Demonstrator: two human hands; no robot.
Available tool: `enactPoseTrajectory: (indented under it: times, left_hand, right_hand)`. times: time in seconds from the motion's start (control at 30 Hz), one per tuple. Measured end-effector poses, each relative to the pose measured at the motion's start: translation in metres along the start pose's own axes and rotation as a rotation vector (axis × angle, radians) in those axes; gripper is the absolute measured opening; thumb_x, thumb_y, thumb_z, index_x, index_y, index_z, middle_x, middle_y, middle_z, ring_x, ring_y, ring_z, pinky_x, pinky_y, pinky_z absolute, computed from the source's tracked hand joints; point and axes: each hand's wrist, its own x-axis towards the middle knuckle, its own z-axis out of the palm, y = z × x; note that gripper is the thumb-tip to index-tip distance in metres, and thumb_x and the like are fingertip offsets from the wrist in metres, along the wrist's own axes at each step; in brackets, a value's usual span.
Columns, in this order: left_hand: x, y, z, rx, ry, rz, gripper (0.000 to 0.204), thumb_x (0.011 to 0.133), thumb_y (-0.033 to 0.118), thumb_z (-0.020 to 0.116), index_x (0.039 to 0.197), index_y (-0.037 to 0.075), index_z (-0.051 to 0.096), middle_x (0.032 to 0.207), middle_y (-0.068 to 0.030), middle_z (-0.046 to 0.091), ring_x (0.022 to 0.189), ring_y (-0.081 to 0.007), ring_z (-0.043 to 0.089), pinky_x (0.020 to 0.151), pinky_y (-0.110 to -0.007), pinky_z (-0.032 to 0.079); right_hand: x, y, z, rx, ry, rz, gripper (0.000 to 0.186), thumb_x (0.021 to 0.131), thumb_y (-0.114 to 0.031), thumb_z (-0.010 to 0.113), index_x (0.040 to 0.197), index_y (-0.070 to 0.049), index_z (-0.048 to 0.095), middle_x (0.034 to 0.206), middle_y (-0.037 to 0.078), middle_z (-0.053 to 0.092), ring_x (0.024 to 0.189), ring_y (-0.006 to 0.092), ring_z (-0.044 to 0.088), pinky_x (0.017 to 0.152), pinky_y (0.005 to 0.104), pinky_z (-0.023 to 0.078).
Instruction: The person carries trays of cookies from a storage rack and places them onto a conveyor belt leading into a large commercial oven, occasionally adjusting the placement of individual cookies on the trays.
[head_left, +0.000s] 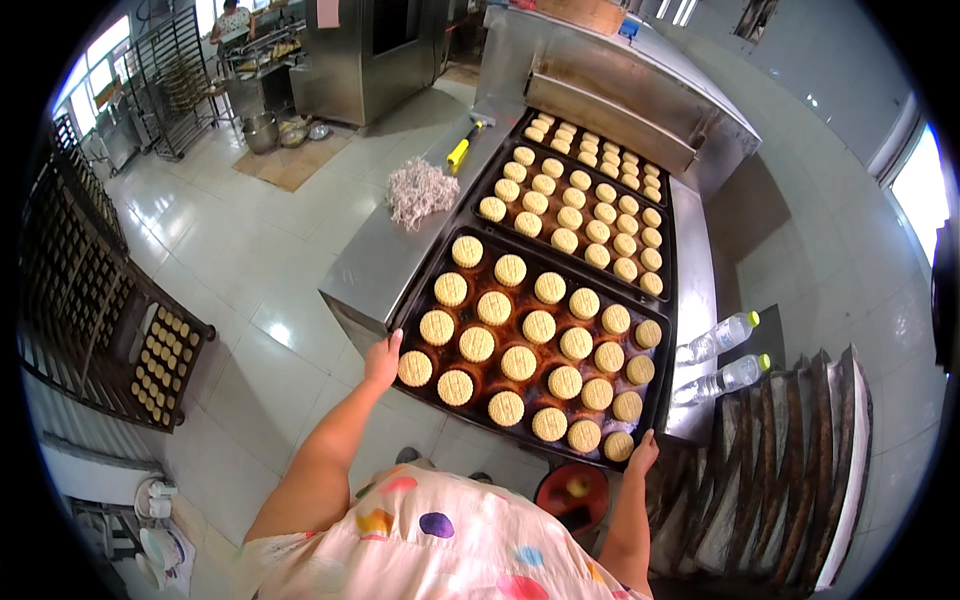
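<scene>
My left hand (383, 361) is closed on the near left corner of a dark baking tray (490, 377). My right hand (644, 454) grips the same tray at its near right corner. Rows of round, pale yellow pastries (519, 364) with fluted sides and stamped tops lie on it. The tray's far edge meets a second dark tray (548, 228) of similar pastries on the metal surface. Beyond that, a third tray (526, 117) lies partly under the low metal opening of a large oven-like machine (612, 122). Fingers under the held tray are hidden.
Left of the trays, a metal ledge (375, 265) carries a string mop head (421, 192) and a yellow-handled tool (459, 152). Two clear bottles (722, 338) lie at the right, above stacked dark trays (790, 450). A red stool (590, 482) stands below; a tray rack (110, 300) is at left.
</scene>
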Motion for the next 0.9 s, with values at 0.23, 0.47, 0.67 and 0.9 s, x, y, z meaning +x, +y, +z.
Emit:
enactPoseTrajectory:
  times: [0.23, 0.47, 0.67, 0.9]
  left_hand:
    - [-0.002, 0.005, -0.001, 0.016, 0.022, 0.018, 0.063, 0.092, 0.049, 0.03, 0.08, -0.005, 0.059, 0.078, -0.027, 0.058, 0.078, -0.0456, 0.053, 0.069, -0.049, 0.04]
    - [0.003, -0.009, 0.007, 0.011, 0.038, 0.043, 0.064, 0.092, 0.05, 0.029, 0.079, -0.005, 0.059, 0.078, -0.0268, 0.058, 0.077, -0.0455, 0.052, 0.068, -0.05, 0.04]
    - [0.003, -0.012, 0.008, 0.016, 0.034, 0.047, 0.064, 0.091, 0.05, 0.028, 0.081, -0.004, 0.06, 0.078, -0.0267, 0.058, 0.077, -0.0455, 0.052, 0.069, -0.051, 0.04]
    - [0.003, -0.007, 0.007, -0.006, 0.013, 0.031, 0.064, 0.091, 0.051, 0.029, 0.087, -0.004, 0.061, 0.081, -0.0272, 0.059, 0.08, -0.0457, 0.053, 0.069, -0.049, 0.041]
  right_hand:
    - [0.004, 0.006, 0.0, -0.032, 0.012, 0.001, 0.048, 0.091, -0.034, 0.046, 0.096, 0.013, 0.058, 0.085, 0.021, 0.063, 0.074, 0.0253, 0.054, 0.073, 0.0366, 0.043]
    - [0.003, 0.008, 0.0, -0.049, 0.021, -0.01, 0.048, 0.09, -0.034, 0.045, 0.098, 0.012, 0.058, 0.088, 0.026, 0.062, 0.078, 0.0339, 0.058, 0.074, 0.0397, 0.043]
    - [0.0, 0.003, 0.0, -0.07, 0.03, -0.031, 0.049, 0.09, -0.036, 0.045, 0.096, 0.011, 0.058, 0.086, 0.027, 0.061, 0.076, 0.0359, 0.058, 0.072, 0.0414, 0.043]
    - [0.003, 0.004, 0.001, -0.067, 0.025, -0.008, 0.049, 0.09, -0.036, 0.044, 0.095, 0.01, 0.059, 0.085, 0.026, 0.061, 0.077, 0.0362, 0.058, 0.072, 0.041, 0.042]
